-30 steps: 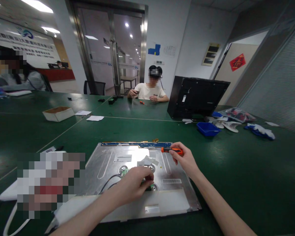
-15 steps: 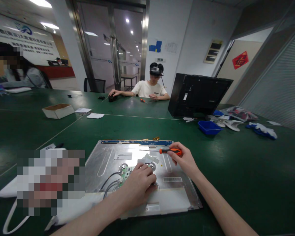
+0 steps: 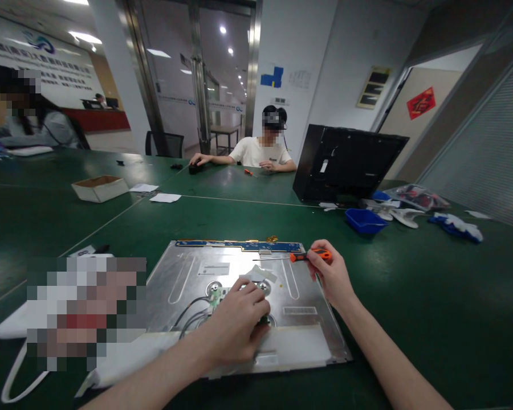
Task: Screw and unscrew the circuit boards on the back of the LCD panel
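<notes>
A flat metal display panel (image 3: 235, 265) lies back side up in front of me, with a narrow blue circuit strip (image 3: 214, 245) along its far edge. My left hand (image 3: 241, 313) rests over a small green circuit board (image 3: 216, 296) near the panel's middle. Its fingers are curled with the thumb below, and what they grip is hidden. Dark cables (image 3: 192, 310) run from the board's left side. Above the panel's right far corner, my right hand (image 3: 331, 273) holds an orange and black screwdriver (image 3: 301, 257) by its handle, the shaft pointing left. Loose tape (image 3: 263, 274) sits beyond my left fingers.
A blue tray (image 3: 366, 221), gloves (image 3: 457, 226) and a black monitor (image 3: 346, 165) stand at the right back. An open cardboard box (image 3: 100, 189) and papers (image 3: 165, 197) are at the left. A blurred-out item with a white strap (image 3: 15, 381) lies left. A person (image 3: 263, 151) sits opposite.
My right hand has moved to the right and slightly up with the screwdriver, away from the panel's middle. My left hand stays over the board, its fingers slightly shifted.
</notes>
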A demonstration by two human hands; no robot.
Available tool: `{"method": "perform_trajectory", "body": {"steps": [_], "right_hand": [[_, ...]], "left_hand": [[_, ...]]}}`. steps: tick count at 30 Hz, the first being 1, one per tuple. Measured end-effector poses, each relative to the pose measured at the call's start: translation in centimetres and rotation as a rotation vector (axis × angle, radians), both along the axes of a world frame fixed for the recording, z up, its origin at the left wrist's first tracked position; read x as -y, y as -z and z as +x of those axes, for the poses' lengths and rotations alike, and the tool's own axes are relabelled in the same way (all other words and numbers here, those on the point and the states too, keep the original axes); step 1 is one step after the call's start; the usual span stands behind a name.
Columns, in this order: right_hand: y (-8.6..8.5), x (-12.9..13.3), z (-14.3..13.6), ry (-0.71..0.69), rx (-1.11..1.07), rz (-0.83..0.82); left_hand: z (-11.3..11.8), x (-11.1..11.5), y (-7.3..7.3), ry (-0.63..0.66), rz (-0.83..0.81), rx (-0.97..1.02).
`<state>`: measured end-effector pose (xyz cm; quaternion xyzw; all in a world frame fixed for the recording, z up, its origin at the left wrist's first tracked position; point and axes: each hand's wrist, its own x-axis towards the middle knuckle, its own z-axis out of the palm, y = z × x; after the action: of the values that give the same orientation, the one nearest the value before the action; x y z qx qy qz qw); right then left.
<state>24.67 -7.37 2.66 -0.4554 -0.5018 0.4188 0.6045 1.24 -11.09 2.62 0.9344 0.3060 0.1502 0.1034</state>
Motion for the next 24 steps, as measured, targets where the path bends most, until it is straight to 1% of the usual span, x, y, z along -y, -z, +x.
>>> {"method": "perform_trajectory", "body": {"steps": [3,7,9,13,15,17,21,23,24], "right_hand": [[-0.3,-0.2,0.4,0.008,-0.144,-0.033],[-0.5,-0.4,0.7,0.058,-0.220,-0.051],[-0.4,-0.4,0.6,0.063,-0.214,-0.055],[-0.1,-0.4,0.0,0.059,-0.131,-0.015],[-0.3,-0.3,-0.4,0.076,-0.080,0.017],[-1.1,-0.2,-1.1,0.088,0.010,0.060],[-3.7,0.5,-2.9,0.070,0.234,0.206],[-4.5,0.7,-3.6,0.075,0.242,0.256],[-4.6,0.8,-3.8,0.078,0.210,0.262]], "left_hand": [[0.0,0.0,0.2,0.003,-0.015,0.024],[0.2,0.0,0.7,0.002,-0.013,0.048],[0.2,-0.1,1.0,0.000,-0.010,0.056],[0.2,-0.3,1.1,-0.003,-0.035,0.072],[0.1,-0.4,1.1,-0.004,-0.053,0.078],[0.2,-0.4,1.2,-0.009,-0.059,0.084],[0.2,-0.5,1.3,-0.020,-0.053,0.090],[0.2,-0.5,1.3,-0.015,-0.053,0.089],[0.1,-0.5,1.2,-0.009,-0.053,0.087]]}}
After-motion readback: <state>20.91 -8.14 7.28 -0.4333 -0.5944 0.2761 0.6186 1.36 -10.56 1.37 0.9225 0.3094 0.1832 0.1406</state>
